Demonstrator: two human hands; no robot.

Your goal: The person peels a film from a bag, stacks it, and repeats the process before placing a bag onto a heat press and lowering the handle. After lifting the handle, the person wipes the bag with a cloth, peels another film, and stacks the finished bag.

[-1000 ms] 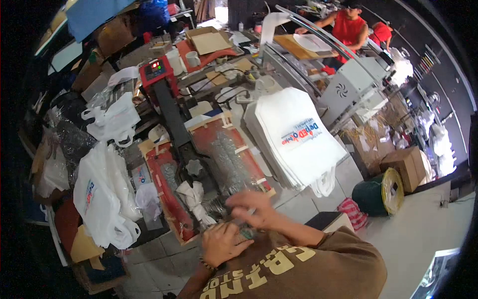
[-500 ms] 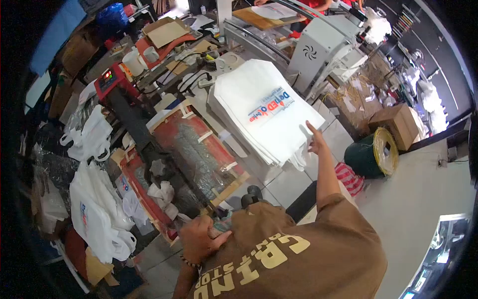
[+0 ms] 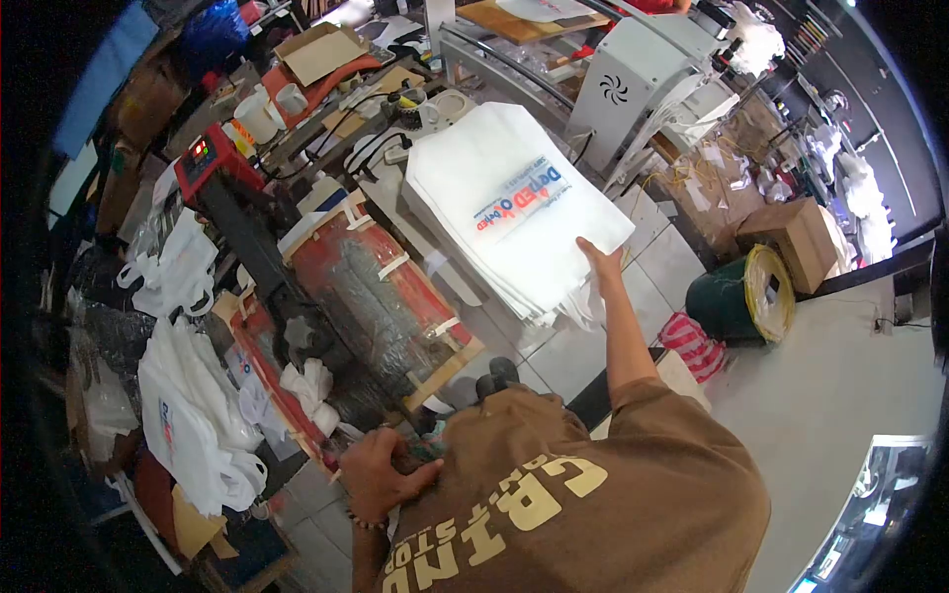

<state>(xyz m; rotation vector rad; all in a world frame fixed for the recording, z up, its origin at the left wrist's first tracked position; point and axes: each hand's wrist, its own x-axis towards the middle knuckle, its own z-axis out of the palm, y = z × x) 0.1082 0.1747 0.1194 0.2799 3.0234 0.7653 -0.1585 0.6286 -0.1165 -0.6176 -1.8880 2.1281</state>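
A stack of flat white bags [image 3: 494, 163] with blue and red print lies at the upper middle, its handles hanging toward me. My right hand [image 3: 601, 269] is at the stack's right edge, with a digit on the top bag's printed side and the edge between its fingers; some fingers are hidden. Low in the view, my left hand [image 3: 381, 476], with a beaded bracelet, is curled beside a blue-green item, too unclear to name. Left of the stack are a red-framed, plastic-covered panel [image 3: 346, 262] and a dark press arm with a red control box [image 3: 213, 163].
More white printed bags [image 3: 183, 415] hang at the left. A white machine [image 3: 633, 84] stands behind the stack. At the right are a green bin [image 3: 727, 301], a cardboard box [image 3: 791, 242] and a striped red bundle [image 3: 692, 346]. Part of another person shows at the top.
My right hand has moved left onto the edge of the top bag. My left hand has shifted slightly left and down. The view has shifted a little.
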